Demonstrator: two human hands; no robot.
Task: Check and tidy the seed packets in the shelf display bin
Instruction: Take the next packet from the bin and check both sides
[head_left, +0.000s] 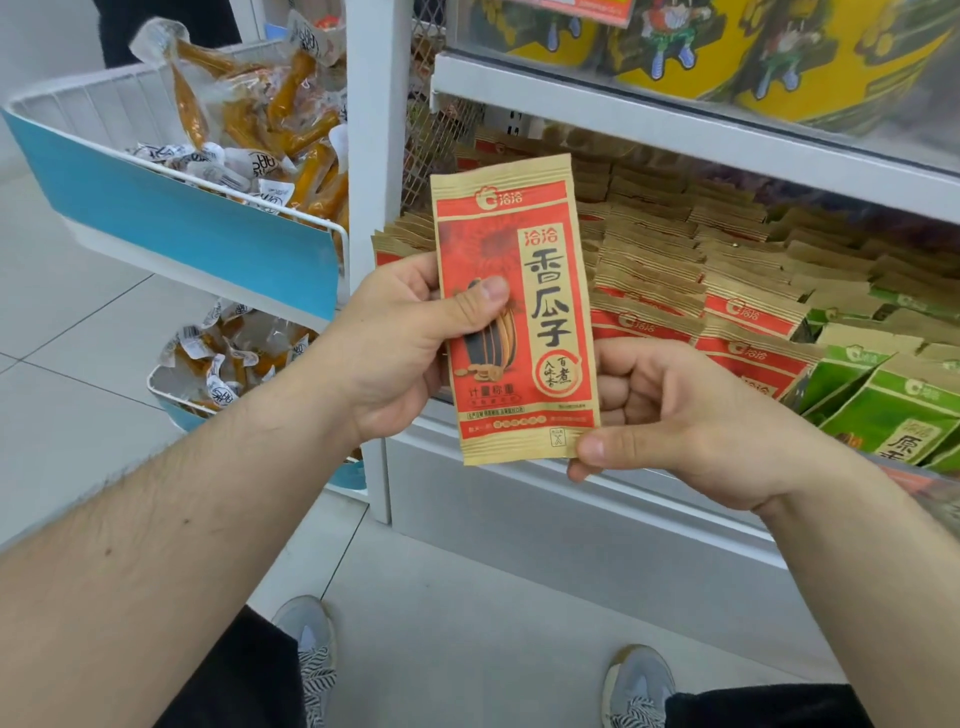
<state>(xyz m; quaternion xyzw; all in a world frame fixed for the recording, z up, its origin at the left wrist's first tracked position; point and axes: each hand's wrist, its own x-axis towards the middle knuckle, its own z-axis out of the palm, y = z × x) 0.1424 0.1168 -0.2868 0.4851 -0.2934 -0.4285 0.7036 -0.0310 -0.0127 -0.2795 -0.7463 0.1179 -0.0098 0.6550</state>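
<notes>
The person holds one red seed packet (514, 306) up in front of the display bin (571, 467), face toward them, long axis upright with a slight lean, its top edge tipped a little left. It is a flat, narrow paper pouch, kraft-tan at the crimped top and bottom seals, with a red printed panel, a tan strip of large dark characters and a drawing of striped seeds.

The left hand (395, 338) grips the packet's left edge at mid-height, thumb pressed flat across the front, the other fingers curled behind it. The right hand (670, 410) pinches the packet's lower right corner between thumb and forefinger, the remaining fingers folded loosely into the palm.

Behind the packet, the bin holds rows of like red packets (748, 317) standing on edge, their tan tops overlapping like shingles. To the right of the held packet sit green packets (893, 410) of the same paper build. Left of the packet, past a white upright post (376, 130), a white wire basket (171, 208) with a blue front panel carries glossy clear-wrapped orange snacks (280, 119).
</notes>
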